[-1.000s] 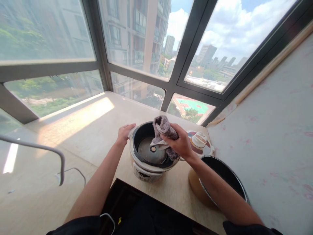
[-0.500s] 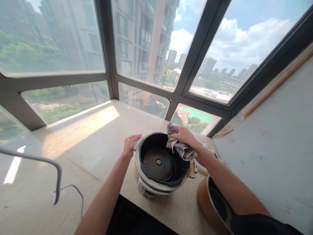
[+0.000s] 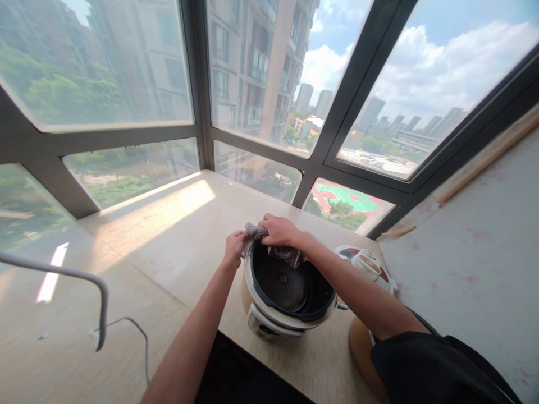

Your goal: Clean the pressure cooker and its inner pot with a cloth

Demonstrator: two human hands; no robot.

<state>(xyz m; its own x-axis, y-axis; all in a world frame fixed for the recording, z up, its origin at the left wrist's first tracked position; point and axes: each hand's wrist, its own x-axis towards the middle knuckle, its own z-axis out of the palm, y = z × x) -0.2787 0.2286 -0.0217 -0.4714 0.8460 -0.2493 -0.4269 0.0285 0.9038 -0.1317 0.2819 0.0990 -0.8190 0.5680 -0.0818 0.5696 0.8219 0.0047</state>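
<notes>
An electric pressure cooker (image 3: 273,317) stands lidless on the pale ledge, its dark inside and the round plate at its bottom showing. My left hand (image 3: 236,248) is closed around the side handle on the cooker's left; its fingertips are close to the cloth. A grey-brown cloth (image 3: 289,257) is bunched in my right hand (image 3: 280,230), which presses it over the far left part of the rim. Part of the cloth hangs down inside the cooker.
To the right lies a white and reddish-brown lid (image 3: 370,264), near the wall. A brown pot (image 3: 357,350) sits nearer me, partly behind my right sleeve. A grey cord (image 3: 99,292) loops at the left. Windows (image 3: 261,106) border the ledge (image 3: 164,269).
My right hand has slid the cloth leftward along the cooker's far rim, from the right side to near my left hand. My left hand stays at the handle. The view has shifted slightly.
</notes>
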